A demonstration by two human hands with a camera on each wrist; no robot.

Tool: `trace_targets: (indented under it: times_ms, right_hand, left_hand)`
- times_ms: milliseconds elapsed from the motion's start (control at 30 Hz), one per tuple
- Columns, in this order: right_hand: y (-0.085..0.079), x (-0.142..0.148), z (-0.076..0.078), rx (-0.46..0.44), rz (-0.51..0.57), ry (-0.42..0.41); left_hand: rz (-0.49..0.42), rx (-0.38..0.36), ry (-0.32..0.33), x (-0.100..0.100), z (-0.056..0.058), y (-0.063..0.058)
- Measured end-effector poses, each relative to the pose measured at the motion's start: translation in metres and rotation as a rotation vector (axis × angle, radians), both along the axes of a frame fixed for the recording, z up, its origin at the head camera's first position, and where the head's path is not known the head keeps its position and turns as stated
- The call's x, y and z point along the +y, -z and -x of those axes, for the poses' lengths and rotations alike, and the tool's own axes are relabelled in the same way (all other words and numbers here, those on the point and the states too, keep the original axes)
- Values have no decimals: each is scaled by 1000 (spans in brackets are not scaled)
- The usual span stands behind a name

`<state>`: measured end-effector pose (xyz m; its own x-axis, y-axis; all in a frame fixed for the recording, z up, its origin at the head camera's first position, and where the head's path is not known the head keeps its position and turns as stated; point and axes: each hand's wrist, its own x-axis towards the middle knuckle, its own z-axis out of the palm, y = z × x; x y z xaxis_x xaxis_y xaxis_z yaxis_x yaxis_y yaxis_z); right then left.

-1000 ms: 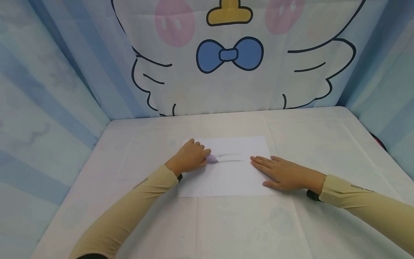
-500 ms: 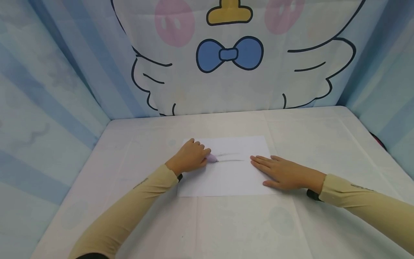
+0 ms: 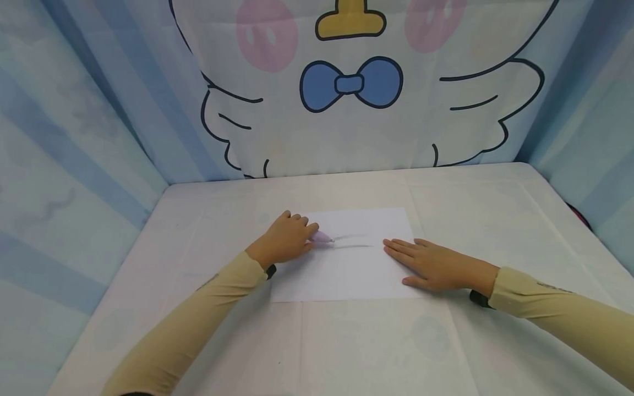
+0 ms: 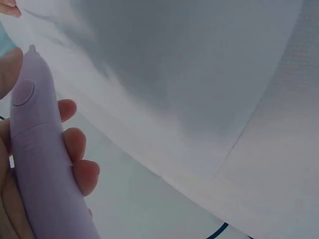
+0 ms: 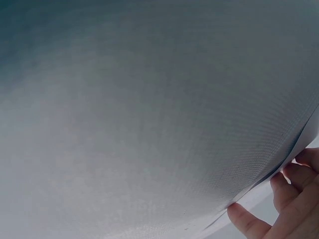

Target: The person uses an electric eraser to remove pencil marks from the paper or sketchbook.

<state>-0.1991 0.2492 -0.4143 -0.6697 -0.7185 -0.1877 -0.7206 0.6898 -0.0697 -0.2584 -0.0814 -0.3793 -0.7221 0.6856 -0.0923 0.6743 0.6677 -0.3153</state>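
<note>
My left hand [image 3: 283, 239] holds a lilac, pen-shaped electric eraser [image 3: 321, 237], its narrow tip pointing right. In the left wrist view, the eraser's body [image 4: 42, 129] has an oval button, the thumb lies near the tip and the fingers curl round the far side. Under both hands lies a white sheet of paper [image 3: 346, 278] with two faint grey lines [image 3: 354, 246] across it. The tip is beside the left ends of these lines; whether it touches the paper I cannot tell. My right hand [image 3: 436, 267] rests flat on the sheet's right side, fingers straight.
The paper lies on a table with a pale cloth [image 3: 366, 352]. Behind it hangs a curtain with a blue bow tie print [image 3: 349, 84]. Blue-striped curtains [image 3: 64, 181] stand close along the left and right sides.
My left hand has shifted slightly left and away from me, bringing the eraser's tip from the nearer grey line to between the two lines. My right hand has stayed still.
</note>
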Motion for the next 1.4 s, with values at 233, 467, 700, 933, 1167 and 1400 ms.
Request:
trace_targets:
  times_ms: [233,467,700,933,1167,1400]
  right_hand:
    - [0,-1,0,1,-9,4]
    - [-3,-3,-1,-12,0,7]
    - [-3,-3,-2,-7,-8,7]
    - [-5,-3,-2,2,-4,1]
    - [-4,-2,-2,1,-1,2]
    - [-4,-3,-2,-4,-2,5]
  left_hand:
    - [-66,54,49,-7,1,2]
    - [-102,-19,29,-9,-1,7]
    - [-106,-75,27,-9,-1,9]
    - [-112,-52,47,-8,0,13]
    - [-115,13,86,-5,1,15]
    - [-112,33,92,-5,3,18]
